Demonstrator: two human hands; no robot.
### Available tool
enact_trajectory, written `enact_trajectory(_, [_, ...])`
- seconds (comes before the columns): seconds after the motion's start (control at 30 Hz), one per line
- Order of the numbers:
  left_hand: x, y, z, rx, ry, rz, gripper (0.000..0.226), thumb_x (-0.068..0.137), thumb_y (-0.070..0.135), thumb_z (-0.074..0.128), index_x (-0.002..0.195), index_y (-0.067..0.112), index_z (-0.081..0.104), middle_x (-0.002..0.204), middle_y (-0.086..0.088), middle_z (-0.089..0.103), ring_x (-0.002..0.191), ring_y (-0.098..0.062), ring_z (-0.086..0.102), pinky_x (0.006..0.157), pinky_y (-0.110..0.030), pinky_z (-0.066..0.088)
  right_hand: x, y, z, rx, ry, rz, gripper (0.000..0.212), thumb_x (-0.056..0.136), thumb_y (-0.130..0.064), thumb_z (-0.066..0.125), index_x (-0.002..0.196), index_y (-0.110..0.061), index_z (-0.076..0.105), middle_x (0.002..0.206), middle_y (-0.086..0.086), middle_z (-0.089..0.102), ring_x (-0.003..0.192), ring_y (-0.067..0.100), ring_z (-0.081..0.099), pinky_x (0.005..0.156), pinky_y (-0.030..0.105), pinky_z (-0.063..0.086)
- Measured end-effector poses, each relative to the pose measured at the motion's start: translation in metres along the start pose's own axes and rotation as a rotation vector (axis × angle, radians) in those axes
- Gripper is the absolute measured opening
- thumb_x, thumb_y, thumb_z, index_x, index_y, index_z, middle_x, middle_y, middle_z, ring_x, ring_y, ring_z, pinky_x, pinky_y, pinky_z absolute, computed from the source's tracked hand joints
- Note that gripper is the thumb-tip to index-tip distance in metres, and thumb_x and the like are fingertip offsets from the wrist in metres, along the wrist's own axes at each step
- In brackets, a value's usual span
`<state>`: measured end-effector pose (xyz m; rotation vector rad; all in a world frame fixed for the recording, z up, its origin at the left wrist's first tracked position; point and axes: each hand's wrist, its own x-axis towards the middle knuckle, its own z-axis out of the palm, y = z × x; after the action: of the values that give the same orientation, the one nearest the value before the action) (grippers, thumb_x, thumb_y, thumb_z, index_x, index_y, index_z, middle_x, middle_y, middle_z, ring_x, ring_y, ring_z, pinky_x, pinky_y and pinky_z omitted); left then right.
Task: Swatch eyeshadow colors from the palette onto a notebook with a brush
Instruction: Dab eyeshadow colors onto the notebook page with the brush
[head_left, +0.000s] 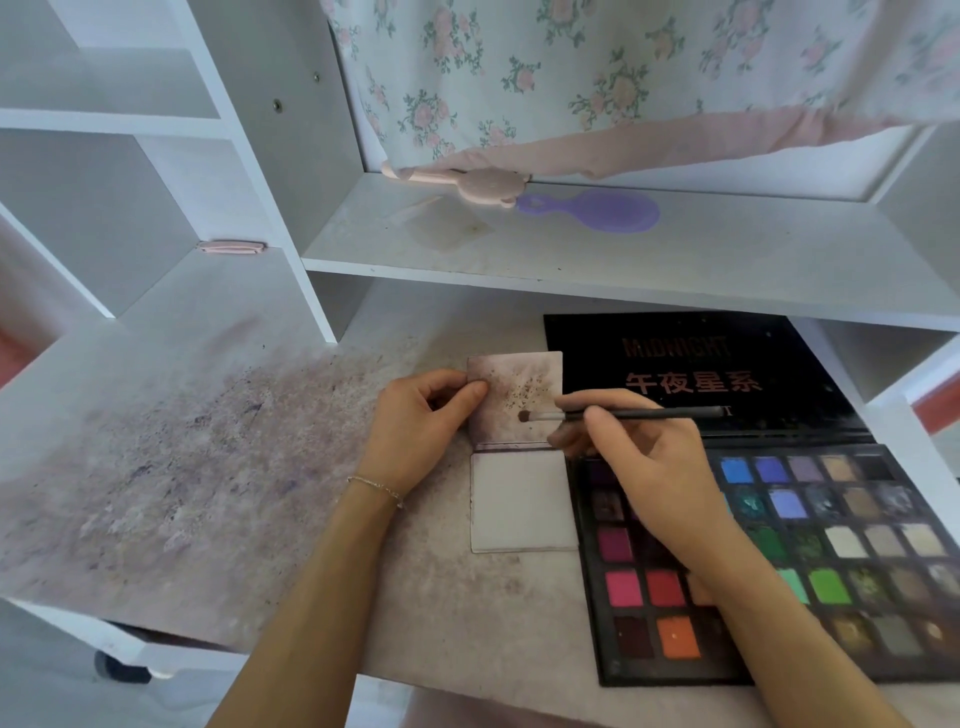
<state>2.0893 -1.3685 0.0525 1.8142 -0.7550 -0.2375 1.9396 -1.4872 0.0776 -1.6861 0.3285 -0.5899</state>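
Note:
A small open notebook (522, 501) lies on the desk left of the eyeshadow palette (852, 551). Its upper page is smudged with brown and purple powder; the lower page is nearly blank. My left hand (421, 421) pinches the upper page's left edge between thumb and fingers. My right hand (639, 462) grips a thin black brush (623, 414), held almost level. The brush's brown tip touches the upper page near its middle. The palette holds several coloured pans, and its black lid stands open behind, under the shelf. My right forearm hides some of the left pans.
The desk top (208, 467) is stained with purple powder. A white shelf (571, 270) hangs low over the back of the desk, carrying a purple hand mirror (597, 210) and a pink brush (467, 182). White cubbies rise at the left. A floral cloth hangs behind.

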Motion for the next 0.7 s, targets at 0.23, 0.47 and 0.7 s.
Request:
enact_trajectory(0.23, [0.001, -0.002, 0.001, 0.014, 0.002, 0.008, 0.013, 0.083, 0.015, 0.063, 0.076, 0.024, 0.068, 0.069, 0.011, 0.066, 0.057, 0.001, 0.056, 0.06, -0.013, 0.048, -0.018, -0.003, -0.045, -0.134, 0.165, 0.033, 0.026, 0.089, 0.001, 0.047, 0.081, -0.018, 0.063, 0.071, -0.008, 0.066, 0.067, 0.002, 0.06, 0.063, 0.011, 0.047])
enact_trajectory(0.47, [0.0, -0.004, 0.002, -0.002, 0.001, 0.046, 0.02, 0.084, 0.011, 0.062, 0.075, 0.029, 0.065, 0.07, 0.015, 0.064, 0.058, 0.006, 0.057, 0.059, -0.007, 0.044, -0.035, 0.009, -0.056, -0.277, 0.203, 0.081, 0.021, 0.085, -0.003, 0.05, 0.079, -0.022, 0.057, 0.07, -0.001, 0.064, 0.065, 0.014, 0.06, 0.059, 0.021, 0.049])
enact_trajectory(0.7, [0.001, -0.005, 0.002, -0.021, -0.012, 0.059, 0.026, 0.084, 0.013, 0.062, 0.071, 0.035, 0.065, 0.063, 0.023, 0.064, 0.059, 0.004, 0.057, 0.059, -0.009, 0.045, -0.037, 0.011, -0.054, -0.371, 0.146, 0.079, 0.017, 0.084, -0.01, 0.052, 0.077, -0.025, 0.056, 0.072, -0.001, 0.063, 0.069, 0.01, 0.058, 0.062, 0.024, 0.049])
